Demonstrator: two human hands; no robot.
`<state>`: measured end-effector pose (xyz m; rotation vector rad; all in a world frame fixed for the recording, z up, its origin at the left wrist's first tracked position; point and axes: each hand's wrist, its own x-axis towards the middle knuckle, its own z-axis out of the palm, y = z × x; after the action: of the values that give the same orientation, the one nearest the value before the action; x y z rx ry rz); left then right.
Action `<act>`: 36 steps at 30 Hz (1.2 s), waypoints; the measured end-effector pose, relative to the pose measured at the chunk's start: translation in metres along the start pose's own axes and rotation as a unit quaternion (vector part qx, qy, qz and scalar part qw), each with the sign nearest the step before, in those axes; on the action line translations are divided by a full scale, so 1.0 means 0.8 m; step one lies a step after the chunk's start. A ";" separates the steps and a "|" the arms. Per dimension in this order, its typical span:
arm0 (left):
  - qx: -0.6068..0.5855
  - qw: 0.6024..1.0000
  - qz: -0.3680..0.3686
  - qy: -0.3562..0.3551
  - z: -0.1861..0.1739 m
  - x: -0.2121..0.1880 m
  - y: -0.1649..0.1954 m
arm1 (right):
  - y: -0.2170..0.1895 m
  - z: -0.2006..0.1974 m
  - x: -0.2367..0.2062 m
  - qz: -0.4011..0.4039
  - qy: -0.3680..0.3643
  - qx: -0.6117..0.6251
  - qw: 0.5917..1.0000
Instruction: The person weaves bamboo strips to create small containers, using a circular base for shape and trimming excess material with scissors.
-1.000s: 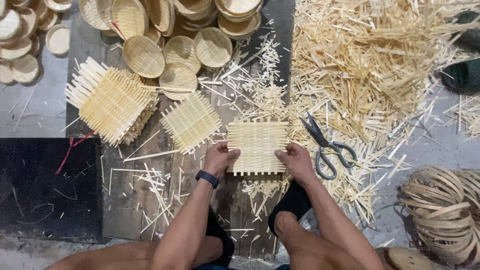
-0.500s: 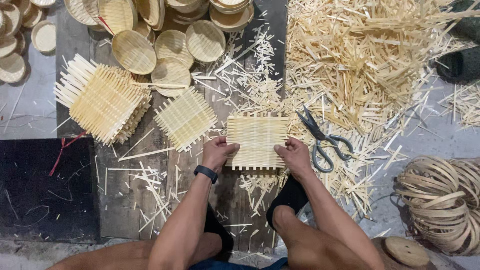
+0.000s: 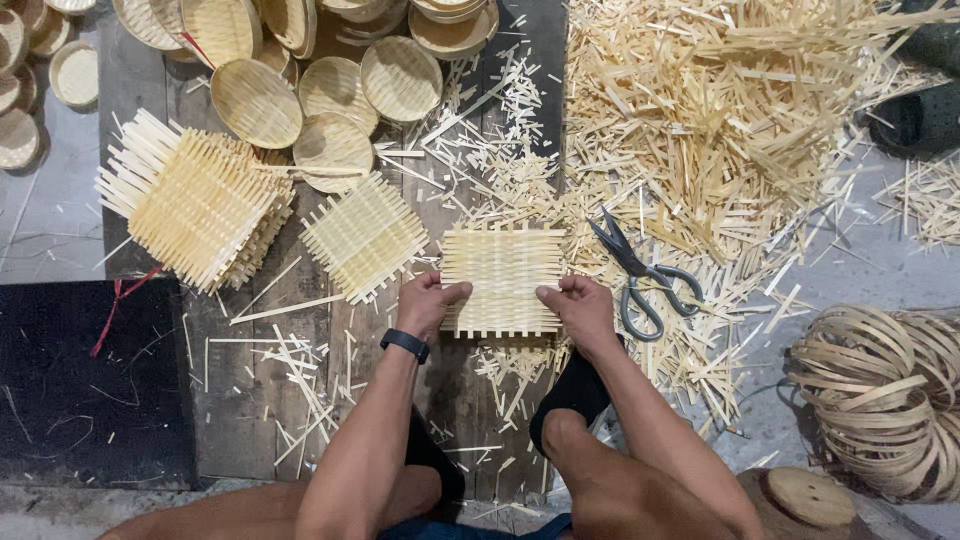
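Observation:
A square woven bamboo mat point(image 3: 503, 270) lies flat on the dark wooden board point(image 3: 250, 400) in front of me. My left hand point(image 3: 428, 302), with a black band on its wrist, pinches the mat's near left edge. My right hand point(image 3: 578, 308) grips the near right edge. Both sets of fingers are curled onto the strips. A second loose woven mat point(image 3: 365, 237) lies just to the left, and a stack of woven mats point(image 3: 195, 200) sits further left.
Black-handled scissors point(image 3: 640, 275) lie right of the mat. A big heap of bamboo strips point(image 3: 720, 110) fills the upper right. Round woven trays point(image 3: 330, 90) are piled at the top. Coiled bamboo rings point(image 3: 880, 390) sit at the right. My feet in black socks point(image 3: 570, 390) rest below.
The view has shifted slightly. Both hands have stayed on the mat's near edge, with small finger movements along the strips.

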<state>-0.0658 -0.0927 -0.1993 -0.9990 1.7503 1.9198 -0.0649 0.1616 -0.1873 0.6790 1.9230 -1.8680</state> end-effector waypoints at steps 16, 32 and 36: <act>0.049 0.999 -0.002 -0.002 -0.020 -0.008 -0.028 | 0.057 0.003 0.002 -0.061 0.050 -0.073 0.994; 0.307 0.761 0.568 0.066 0.002 -0.171 -0.003 | 0.071 -0.252 -0.073 -0.041 0.398 -0.142 0.906; 0.283 0.703 0.643 -0.111 0.024 -0.214 0.015 | 0.080 -0.379 -0.137 -0.117 0.566 -0.165 0.799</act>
<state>0.0388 -0.0429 -0.0716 0.9557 2.8889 1.5771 0.0811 0.4554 -0.1615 1.7585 3.0376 -1.1662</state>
